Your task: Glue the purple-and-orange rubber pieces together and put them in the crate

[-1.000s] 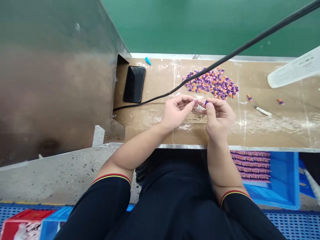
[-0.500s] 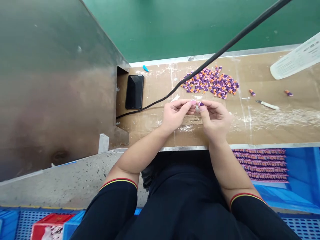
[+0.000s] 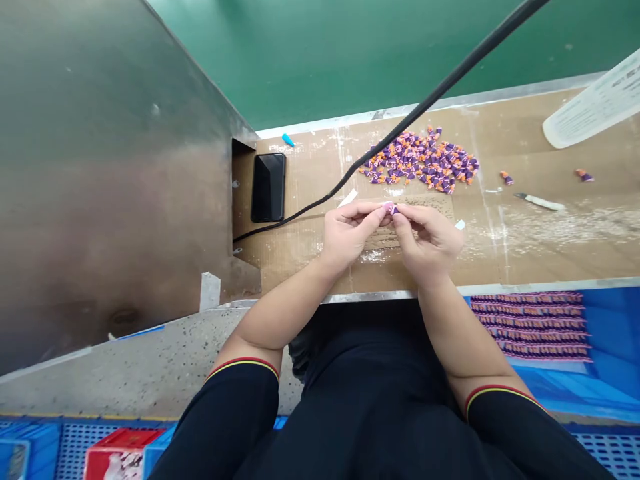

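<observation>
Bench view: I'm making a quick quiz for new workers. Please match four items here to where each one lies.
Items:
1. Phone
2. Small blue piece
3. White-handled blade
4. Rows of purple-and-orange strips

Places:
A. In the blue crate, below the bench edge
B. Right of the purple-and-orange pile
C. On the cardboard, beside the steel panel
D. At the cardboard's far edge, above the phone

Pairs: 1-C; 2-D; 3-B; 4-A

Purple-orange pieces (image 3: 419, 161), blue crate (image 3: 613, 333), green panel (image 3: 320, 60)
</observation>
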`<state>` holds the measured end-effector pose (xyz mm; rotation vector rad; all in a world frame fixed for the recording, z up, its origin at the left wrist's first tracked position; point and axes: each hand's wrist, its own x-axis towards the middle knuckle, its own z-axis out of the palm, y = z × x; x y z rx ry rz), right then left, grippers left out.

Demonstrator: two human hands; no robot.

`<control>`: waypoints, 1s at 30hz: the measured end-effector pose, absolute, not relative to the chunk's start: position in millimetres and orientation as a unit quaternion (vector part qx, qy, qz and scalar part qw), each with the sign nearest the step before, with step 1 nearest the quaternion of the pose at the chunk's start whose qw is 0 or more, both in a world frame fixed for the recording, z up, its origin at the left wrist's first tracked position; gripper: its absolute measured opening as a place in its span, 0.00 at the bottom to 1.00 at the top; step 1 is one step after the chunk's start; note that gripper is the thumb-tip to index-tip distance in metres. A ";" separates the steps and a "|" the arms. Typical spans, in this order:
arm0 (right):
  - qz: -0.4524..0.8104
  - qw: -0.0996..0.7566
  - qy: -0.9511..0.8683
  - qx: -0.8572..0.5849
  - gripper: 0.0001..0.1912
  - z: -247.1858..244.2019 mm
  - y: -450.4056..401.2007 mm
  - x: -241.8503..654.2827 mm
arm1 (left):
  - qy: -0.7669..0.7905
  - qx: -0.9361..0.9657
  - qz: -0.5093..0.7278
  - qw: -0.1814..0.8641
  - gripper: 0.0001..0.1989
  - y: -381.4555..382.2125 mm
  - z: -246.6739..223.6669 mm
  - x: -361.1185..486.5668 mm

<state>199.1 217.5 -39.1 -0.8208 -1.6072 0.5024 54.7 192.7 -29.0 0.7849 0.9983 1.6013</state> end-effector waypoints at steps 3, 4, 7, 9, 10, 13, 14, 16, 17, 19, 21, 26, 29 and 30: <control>0.212 0.582 -0.694 -0.368 0.06 -38.7 216.7 199.0 | 0.429 0.368 0.656 0.500 0.13 190.0 -30.7 51.4; 0.206 0.581 -0.692 -0.375 0.06 -38.8 216.5 198.9 | 0.434 0.386 0.654 0.485 0.12 189.5 -31.6 50.5; 0.170 0.580 -0.695 -0.390 0.06 -39.8 216.6 199.0 | 0.442 0.451 0.653 0.418 0.11 189.8 -35.5 49.4; 0.141 0.568 -0.709 -0.394 0.08 -40.8 217.5 199.7 | 0.441 0.487 0.658 0.369 0.10 190.6 -37.6 49.6; 0.130 0.561 -0.716 -0.396 0.09 -41.3 218.0 200.3 | 0.440 0.501 0.659 0.349 0.10 190.8 -38.0 49.7; 0.132 0.543 -0.725 -0.403 0.10 -42.4 219.1 202.0 | 0.452 0.527 0.648 0.312 0.08 189.8 -36.7 50.0; 0.142 0.539 -0.724 -0.407 0.10 -42.6 219.2 202.4 | 0.461 0.533 0.642 0.303 0.09 189.1 -36.0 49.9; 0.159 0.537 -0.720 -0.410 0.09 -42.8 219.0 202.6 | 0.478 0.540 0.629 0.289 0.09 187.6 -35.4 49.7; 0.161 0.537 -0.718 -0.411 0.09 -42.8 218.8 202.4 | 0.483 0.542 0.626 0.285 0.10 186.9 -35.8 49.7; 0.154 0.542 -0.715 -0.415 0.09 -42.5 218.6 201.8 | 0.484 0.542 0.625 0.286 0.10 186.1 -37.6 49.9; 0.141 0.548 -0.713 -0.415 0.09 -42.1 218.6 201.3 | 0.477 0.537 0.630 0.295 0.10 185.8 -39.6 50.8; 0.145 0.562 -0.711 -0.397 0.07 -40.4 219.6 201.1 | 0.462 0.522 0.638 0.326 0.08 185.2 -39.9 53.5; 0.153 0.587 -0.703 -0.372 0.05 -39.5 220.2 199.8 | 0.460 0.519 0.640 0.330 0.08 184.3 -38.9 54.5; 0.151 0.596 -0.700 -0.362 0.05 -39.4 220.3 199.4 | 0.461 0.517 0.641 0.331 0.07 184.0 -38.8 54.9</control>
